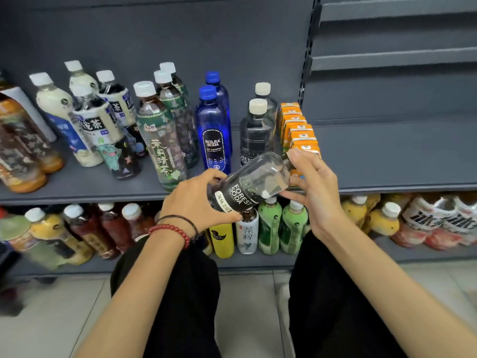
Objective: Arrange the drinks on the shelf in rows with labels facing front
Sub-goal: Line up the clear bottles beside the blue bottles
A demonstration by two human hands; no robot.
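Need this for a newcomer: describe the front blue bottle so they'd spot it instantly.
Look at the upper grey shelf. Between the green-labelled tea bottle and the standing Forest Soda bottle is the front blue bottle. Deep blue plastic, blue cap, black Bolsa Soda label.

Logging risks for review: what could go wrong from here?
The held Forest Soda bottle lies tilted between the left hand and right hand; stood up carelessly, its label may face sideways. The gap before the standing Forest Soda bottle looks tight, so the right hand might knock the orange cartons.
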